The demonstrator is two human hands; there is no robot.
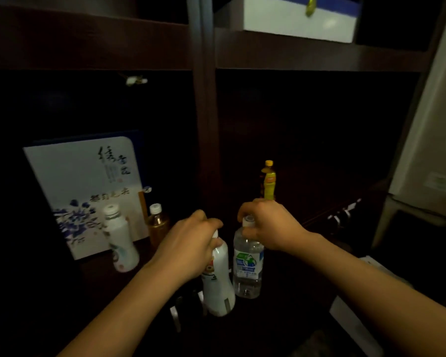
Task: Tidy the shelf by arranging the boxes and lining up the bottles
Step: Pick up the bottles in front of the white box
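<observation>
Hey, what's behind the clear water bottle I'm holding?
Behind the clear water bottle, held by the right hand, a yellow-capped bottle stands farther back on the shelf. Its base is hidden by that hand, and the shelf beyond is too dark to see.

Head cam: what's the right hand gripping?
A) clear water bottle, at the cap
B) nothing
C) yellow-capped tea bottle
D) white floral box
A: the right hand closes its grip over the cap of the clear water bottle; the yellow-capped bottle stands untouched behind it.
</observation>
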